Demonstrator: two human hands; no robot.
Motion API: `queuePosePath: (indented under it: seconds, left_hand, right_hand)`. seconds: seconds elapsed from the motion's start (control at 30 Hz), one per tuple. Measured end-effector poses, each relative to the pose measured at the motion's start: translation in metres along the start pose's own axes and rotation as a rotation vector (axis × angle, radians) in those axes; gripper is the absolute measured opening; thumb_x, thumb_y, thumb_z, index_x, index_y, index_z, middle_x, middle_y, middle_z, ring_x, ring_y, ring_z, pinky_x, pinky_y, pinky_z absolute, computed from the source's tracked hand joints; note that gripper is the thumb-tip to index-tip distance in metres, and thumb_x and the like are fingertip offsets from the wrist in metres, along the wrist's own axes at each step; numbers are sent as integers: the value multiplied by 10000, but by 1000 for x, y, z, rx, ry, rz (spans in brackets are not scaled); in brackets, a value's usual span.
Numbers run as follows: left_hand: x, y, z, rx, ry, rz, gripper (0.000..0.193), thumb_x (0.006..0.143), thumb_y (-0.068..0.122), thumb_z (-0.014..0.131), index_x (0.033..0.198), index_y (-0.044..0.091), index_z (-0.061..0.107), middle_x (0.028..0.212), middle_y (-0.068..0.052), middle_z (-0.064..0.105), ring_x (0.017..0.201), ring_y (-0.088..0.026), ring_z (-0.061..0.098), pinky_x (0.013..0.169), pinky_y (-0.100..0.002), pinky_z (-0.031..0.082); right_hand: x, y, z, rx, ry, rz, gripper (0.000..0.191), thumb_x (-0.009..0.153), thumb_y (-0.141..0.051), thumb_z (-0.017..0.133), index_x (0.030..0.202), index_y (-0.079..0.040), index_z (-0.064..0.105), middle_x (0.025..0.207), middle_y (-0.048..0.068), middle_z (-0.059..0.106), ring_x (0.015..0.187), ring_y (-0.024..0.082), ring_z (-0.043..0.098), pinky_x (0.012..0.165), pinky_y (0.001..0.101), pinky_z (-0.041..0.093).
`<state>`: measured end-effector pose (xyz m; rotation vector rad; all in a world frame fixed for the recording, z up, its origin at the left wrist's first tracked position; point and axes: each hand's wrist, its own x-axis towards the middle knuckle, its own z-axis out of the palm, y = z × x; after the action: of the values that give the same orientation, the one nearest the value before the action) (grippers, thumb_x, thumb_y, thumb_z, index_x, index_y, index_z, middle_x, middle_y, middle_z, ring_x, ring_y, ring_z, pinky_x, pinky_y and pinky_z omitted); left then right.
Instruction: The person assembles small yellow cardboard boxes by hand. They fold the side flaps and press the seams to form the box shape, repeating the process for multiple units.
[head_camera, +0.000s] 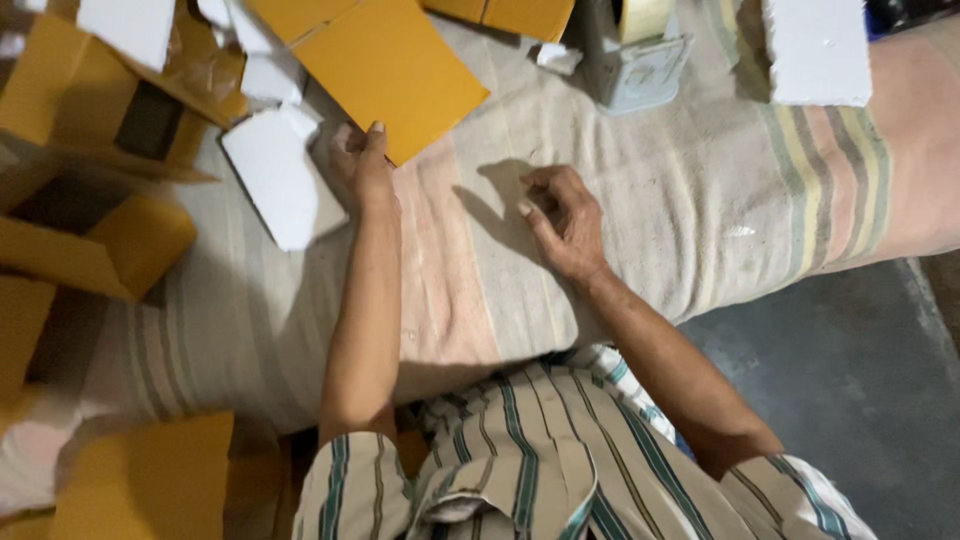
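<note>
My left hand (360, 165) rests on the striped cloth (640, 190) at the near corner of a flat yellow card sheet (385, 65), fingers touching its edge. A white card piece (275, 175) lies just left of that hand. My right hand (560, 215) hovers over the cloth to the right, fingers loosely curled with nothing in them that I can see.
Folded yellow boxes (95, 235) pile up at the left, with more yellow card (150, 480) at the bottom left. A grey tape dispenser (635, 50) stands at the top. A white sheet (815, 50) lies at the top right. Dark floor (850, 380) lies at the right.
</note>
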<state>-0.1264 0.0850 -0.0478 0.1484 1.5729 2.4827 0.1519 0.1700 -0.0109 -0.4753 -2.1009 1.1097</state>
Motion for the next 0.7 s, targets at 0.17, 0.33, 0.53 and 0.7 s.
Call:
queuePosePath:
  seconds: [0.17,0.33,0.53,0.7]
  left_hand:
    - [-29,42,-40,149,108,67,386,903,59,765,1243,-23,604,1150,-113,697,1016,-191,673,848,-313,591]
    - [-79,114,-64,562,-140,380,209,992,4,694,1189,-12,761,1103,-48,593,954,-141,600,834,-255,511]
    - [-125,156,-69,747,-473,464,153,979,-17,702,1117,30,751,1089,-32,596,891,-119,629,753,-252,504]
    - [-131,151,-62,594,-664,548,173,1000,-44,699,1147,32,748,1137,-48,567,1050,-147,611,882,-271,516]
  right_hand:
    - [-2,9,2,47,30,-18,361,965,-277,639,1163,24,648,1172,145,628,952,231,659,842,348,548]
    - [-6,19,8,230,144,1,519,1024,-370,581,1374,12,551,1263,151,588,1173,246,596,1041,393,502]
    - [-7,13,-14,322,438,-120,796,1020,-498,597,1582,-17,305,1560,171,412,1441,286,441,1224,470,372]
    - [-17,-5,-46,180,370,-72,669,1104,-489,513,1555,-6,413,1454,191,537,1345,271,525,1194,424,390]
